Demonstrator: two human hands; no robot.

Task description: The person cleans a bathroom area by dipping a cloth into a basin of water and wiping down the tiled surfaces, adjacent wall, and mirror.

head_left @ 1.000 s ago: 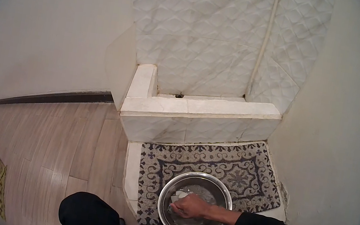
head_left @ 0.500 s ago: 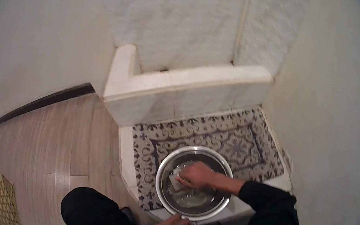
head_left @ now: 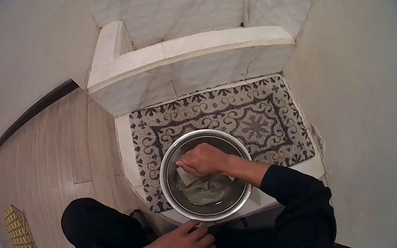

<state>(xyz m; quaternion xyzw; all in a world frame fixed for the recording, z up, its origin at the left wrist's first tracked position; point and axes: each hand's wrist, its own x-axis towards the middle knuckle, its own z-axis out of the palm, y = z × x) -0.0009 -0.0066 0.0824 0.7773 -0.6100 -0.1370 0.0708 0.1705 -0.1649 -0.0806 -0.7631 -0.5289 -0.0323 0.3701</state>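
While the pale cloth [head_left: 206, 191] lies in the metal basin [head_left: 164, 170], its long axis slanting from near left to far right, the right hand [head_left: 203, 160] reaches over the right rim, knuckles up, fingers clamped on the cloth. Back upward, the left hand [head_left: 183, 246] is loosely bent, fingers apart.

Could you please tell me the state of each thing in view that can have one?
Patterned mat: flat, partly covered
Metal basin: upright, uncovered
Pale cloth: wet-looking, inside the basin
Right hand: curled, inside the basin; grip unclear
Left hand: fingers loosely bent, outside the basin
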